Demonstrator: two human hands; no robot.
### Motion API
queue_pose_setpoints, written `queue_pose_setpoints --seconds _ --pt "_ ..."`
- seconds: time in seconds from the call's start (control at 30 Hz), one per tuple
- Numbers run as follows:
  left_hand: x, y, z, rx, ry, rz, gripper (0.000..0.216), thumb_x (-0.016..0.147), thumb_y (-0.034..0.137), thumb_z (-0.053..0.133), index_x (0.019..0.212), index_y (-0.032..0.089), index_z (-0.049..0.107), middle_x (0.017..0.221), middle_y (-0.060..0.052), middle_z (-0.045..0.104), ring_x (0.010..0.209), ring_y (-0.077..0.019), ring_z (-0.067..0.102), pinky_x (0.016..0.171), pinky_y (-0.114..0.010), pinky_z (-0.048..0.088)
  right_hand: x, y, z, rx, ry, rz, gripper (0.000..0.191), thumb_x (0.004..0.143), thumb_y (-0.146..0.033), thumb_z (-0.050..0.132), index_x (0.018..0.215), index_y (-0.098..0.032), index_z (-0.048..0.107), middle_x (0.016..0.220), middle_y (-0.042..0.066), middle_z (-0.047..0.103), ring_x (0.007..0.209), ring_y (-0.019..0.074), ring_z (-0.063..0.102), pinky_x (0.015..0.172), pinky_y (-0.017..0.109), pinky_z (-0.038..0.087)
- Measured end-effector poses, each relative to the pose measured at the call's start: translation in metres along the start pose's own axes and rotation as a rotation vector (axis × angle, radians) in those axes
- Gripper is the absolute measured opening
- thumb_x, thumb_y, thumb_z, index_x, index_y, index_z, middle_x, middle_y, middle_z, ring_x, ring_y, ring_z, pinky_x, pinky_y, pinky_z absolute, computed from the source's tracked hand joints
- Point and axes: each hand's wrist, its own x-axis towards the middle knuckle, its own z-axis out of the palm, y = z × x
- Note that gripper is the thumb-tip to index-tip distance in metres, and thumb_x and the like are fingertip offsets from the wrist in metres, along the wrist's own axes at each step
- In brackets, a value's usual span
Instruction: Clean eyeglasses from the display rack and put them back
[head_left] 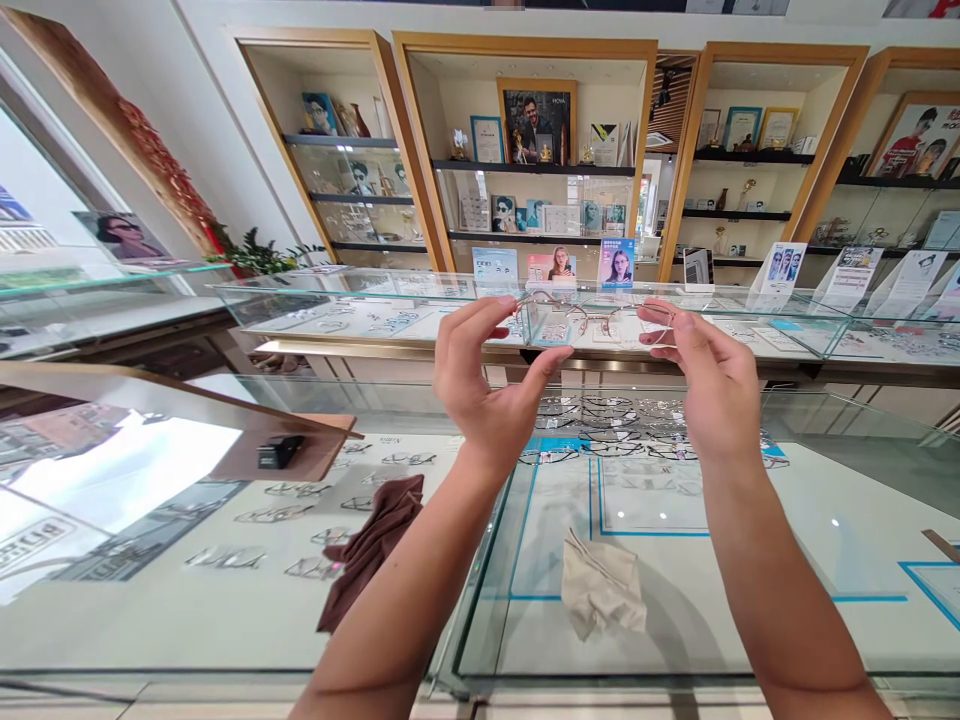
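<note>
A pair of thin, pale metal-rimmed glasses (592,318) is held up at chest height over a glass display counter (825,500). My left hand (487,375) pinches the left end of the frame between thumb and fingers. My right hand (709,375) pinches the right end the same way. Both forearms reach up from the bottom of the view. On the counter glass below lie a beige cloth (600,590) and a dark brown cloth (371,545).
Several eyeglass frames (607,420) lie in rows inside the counter. A small black box (279,451) sits on the left counter. A second glass case (375,310) stands behind, with upright cards (616,262). Wooden wall shelves (525,150) hold pictures and trophies. A plant (259,255) stands at left.
</note>
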Motion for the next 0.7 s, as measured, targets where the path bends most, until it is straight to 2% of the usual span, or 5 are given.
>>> queue_pose_setpoints --seconds 0.13,0.3,0.53,0.7 --pt "0.000 0.000 0.000 0.020 -0.009 0.015 0.048 0.082 0.044 0.089 0.122 0.029 0.068 0.114 -0.004 0.070 0.109 -0.0248 0.069 0.081 -0.044 0.058 0.000 0.000 0.000 0.051 -0.049 0.016 0.035 0.102 -0.058 0.061 0.110 -0.031 0.083 0.120 0.005 0.080 0.097 0.0214 0.074 0.090 0.043 0.062" --pt "-0.003 -0.001 0.001 0.027 -0.041 -0.008 0.052 0.085 0.046 0.086 0.126 0.025 0.063 0.119 -0.006 0.068 0.112 -0.0233 0.069 0.088 -0.039 0.061 -0.001 -0.001 0.002 0.112 -0.089 0.012 0.037 0.103 -0.058 0.059 0.109 -0.030 0.081 0.118 0.005 0.079 0.108 0.0246 0.074 0.092 0.044 0.062" --pt "-0.005 0.005 0.006 -0.138 -0.054 -0.125 0.051 0.084 0.044 0.087 0.124 0.026 0.062 0.117 -0.005 0.066 0.113 -0.0233 0.072 0.098 -0.041 0.063 0.002 0.003 0.000 0.066 -0.063 0.017 0.036 0.101 -0.059 0.060 0.105 -0.030 0.080 0.119 0.004 0.079 0.112 0.0240 0.072 0.093 0.042 0.061" --pt "-0.004 0.011 0.008 -0.305 -0.054 -0.278 0.052 0.080 0.044 0.091 0.120 0.027 0.062 0.115 -0.005 0.067 0.106 -0.0219 0.076 0.094 -0.038 0.065 0.004 0.008 -0.002 0.047 -0.023 0.017 0.031 0.098 -0.057 0.066 0.098 -0.029 0.076 0.115 0.004 0.078 0.112 0.0225 0.071 0.095 0.041 0.060"
